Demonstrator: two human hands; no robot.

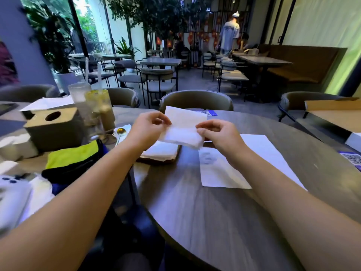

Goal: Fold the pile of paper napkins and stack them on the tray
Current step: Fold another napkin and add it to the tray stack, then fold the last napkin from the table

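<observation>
- Two hands hold one paper napkin [184, 128] in the air above the counter [214, 202], so the step in hand looks like a fold in progress, with the sheet already creased across its middle.
- Left hand [148, 127] pinches the napkin's left edge between thumb and fingertips; right hand [216, 133] pinches its right edge likewise, fingers curled.
- Both forearms reach forward, wrists raised clear of the counter.
- Just beneath the napkin sits the tray [172, 158], carrying a stack of folded napkins [159, 150].
- Next move probably calls for closing the fold with edges matched, then lowering it squarely onto that stack.
</observation>
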